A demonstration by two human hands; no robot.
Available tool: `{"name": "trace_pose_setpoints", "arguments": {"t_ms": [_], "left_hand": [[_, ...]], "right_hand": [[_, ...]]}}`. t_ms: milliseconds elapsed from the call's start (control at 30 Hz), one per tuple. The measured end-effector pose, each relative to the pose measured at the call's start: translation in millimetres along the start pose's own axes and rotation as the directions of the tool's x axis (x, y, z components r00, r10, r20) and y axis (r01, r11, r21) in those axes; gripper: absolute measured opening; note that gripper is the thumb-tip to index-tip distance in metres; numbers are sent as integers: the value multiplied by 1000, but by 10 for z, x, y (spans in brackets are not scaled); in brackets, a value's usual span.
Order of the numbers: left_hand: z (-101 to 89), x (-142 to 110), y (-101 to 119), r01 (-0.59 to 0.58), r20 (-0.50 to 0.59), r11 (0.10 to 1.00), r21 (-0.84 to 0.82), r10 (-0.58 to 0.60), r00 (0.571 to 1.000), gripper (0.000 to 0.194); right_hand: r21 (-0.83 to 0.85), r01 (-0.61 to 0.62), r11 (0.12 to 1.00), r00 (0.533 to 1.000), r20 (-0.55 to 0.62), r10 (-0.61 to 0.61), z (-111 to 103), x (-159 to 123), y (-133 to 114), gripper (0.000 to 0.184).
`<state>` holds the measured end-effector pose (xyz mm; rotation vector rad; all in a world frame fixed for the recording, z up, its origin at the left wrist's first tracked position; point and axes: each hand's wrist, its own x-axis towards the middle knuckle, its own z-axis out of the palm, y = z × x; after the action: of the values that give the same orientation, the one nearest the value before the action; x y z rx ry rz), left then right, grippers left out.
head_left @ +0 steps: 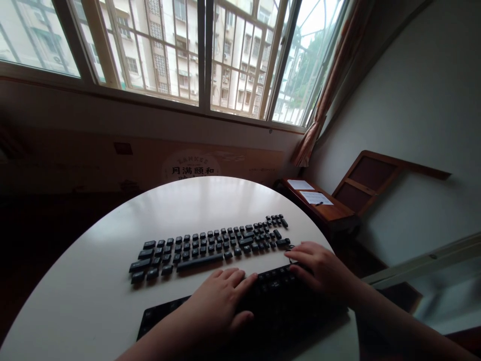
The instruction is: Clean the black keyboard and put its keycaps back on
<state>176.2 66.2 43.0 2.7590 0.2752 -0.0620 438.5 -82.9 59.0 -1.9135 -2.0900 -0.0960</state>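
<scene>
A black keyboard (278, 296) lies at the near edge of a round white table (203, 200). My left hand (220, 301) rests flat on its middle, fingers stretched out and pointing right. My right hand (319, 268) lies on the keyboard's right end, fingers curled over the far edge near a small ring-shaped tool (290, 247); whether it grips the tool is unclear. Beyond the keyboard, several loose black keycaps (210, 245) are laid out on the table in rows like a keyboard layout.
A large barred window (195, 50) fills the far wall. A brown cardboard panel (191, 165) with printing leans below it. To the right stands a low wooden stand (319, 205) with white papers (315, 197), with a curtain (319, 120) behind it.
</scene>
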Motion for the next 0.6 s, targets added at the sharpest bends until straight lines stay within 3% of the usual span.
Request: {"name": "trace_pose_setpoints", "arguments": {"t_ms": [100, 167, 233, 367, 600], "left_hand": [[12, -8, -14, -1, 4, 1000, -7, 1, 1000, 68], [19, -13, -20, -4, 1, 1000, -16, 4, 1000, 70], [12, -18, -18, 2, -2, 1000, -27, -2, 1000, 70], [-50, -24, 13, 33, 35, 998, -49, -31, 999, 71], [-47, -10, -16, 25, 52, 998, -63, -22, 998, 71]], "right_hand": [[17, 0, 1000, 994, -110, 2, -85, 443, 377, 27], [84, -10, 996, 994, -105, 19, -80, 759, 653, 22], [134, -65, 989, 998, 4, 65, -39, 1055, 901, 22], [133, -204, 970, 958, 229, 170, 93, 1503, 1245, 23], [119, -308, 944, 855, 469, 220, 297, 1811, 1491, 35]]}}
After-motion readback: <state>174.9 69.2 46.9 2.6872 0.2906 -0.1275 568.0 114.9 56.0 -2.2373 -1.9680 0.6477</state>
